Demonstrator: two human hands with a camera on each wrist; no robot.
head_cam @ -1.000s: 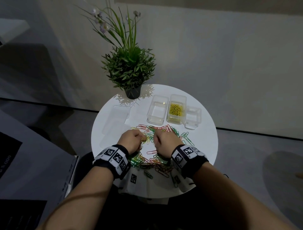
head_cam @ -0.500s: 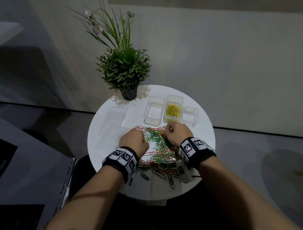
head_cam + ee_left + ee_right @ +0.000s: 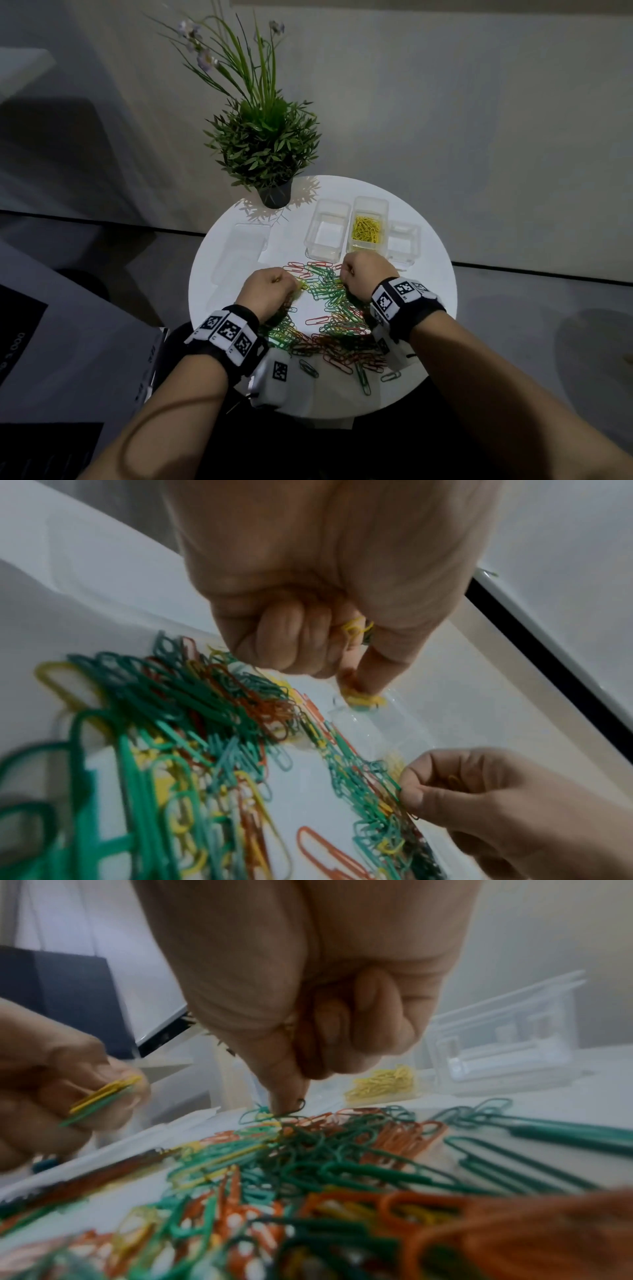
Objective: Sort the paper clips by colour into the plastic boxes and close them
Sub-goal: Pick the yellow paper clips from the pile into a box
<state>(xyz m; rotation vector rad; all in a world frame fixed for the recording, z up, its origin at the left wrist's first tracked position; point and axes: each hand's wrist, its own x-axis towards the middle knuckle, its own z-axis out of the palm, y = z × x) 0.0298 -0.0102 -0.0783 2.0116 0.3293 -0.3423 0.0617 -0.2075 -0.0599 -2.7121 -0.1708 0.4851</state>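
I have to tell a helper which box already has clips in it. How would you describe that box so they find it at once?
Start at the potted plant at the far edge of the round white table. To its right three clear plastic boxes stand in a row; take the middle box, just beyond the right hand. Only it holds yellow paper clips; its neighbours look empty.

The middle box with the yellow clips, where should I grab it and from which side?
Judging by the head view, take the middle box from above, pinching its near and far short walls. Its long sides offer little room: the empty box sits close on one side and a smaller box on the other. It stands upright and open, so keep it level or the yellow clips may spill.
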